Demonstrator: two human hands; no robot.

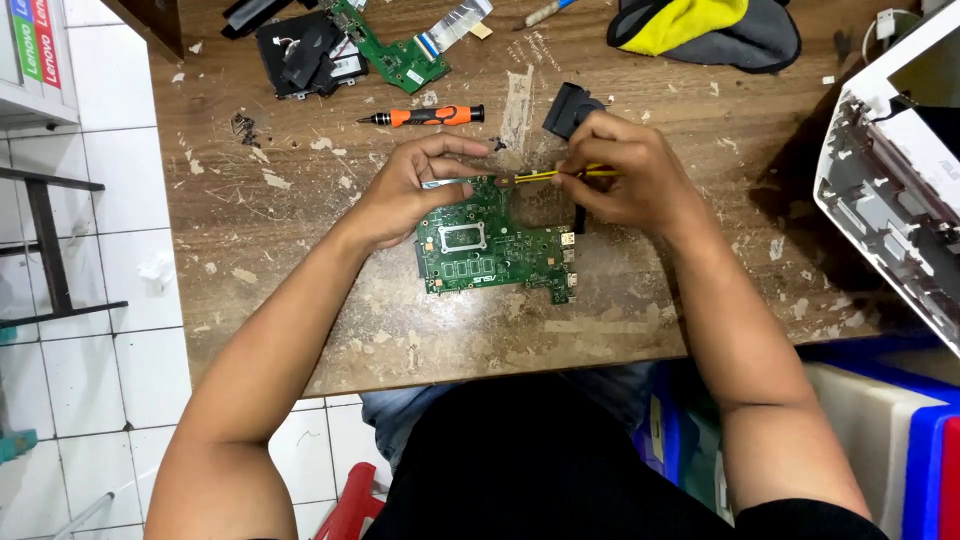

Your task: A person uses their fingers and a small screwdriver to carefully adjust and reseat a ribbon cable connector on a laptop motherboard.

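A green circuit board [490,250] lies flat on the worn wooden table [300,200]. My left hand [410,190] rests on the board's upper left corner and pinches a thin pale strip at its top edge. My right hand [625,175] grips a slim yellow-handled screwdriver [550,175], held level with its tip at the board's top edge near my left fingers. A black part [570,105] sits just behind my right hand, partly hidden by it.
An orange-and-black screwdriver [425,116] lies behind the hands. Farther back are a smaller green board [395,55], a black part [305,55] and a yellow-grey cloth [705,30]. A white opened laptop shell [890,190] stands at the right. Blue bins [900,430] sit below.
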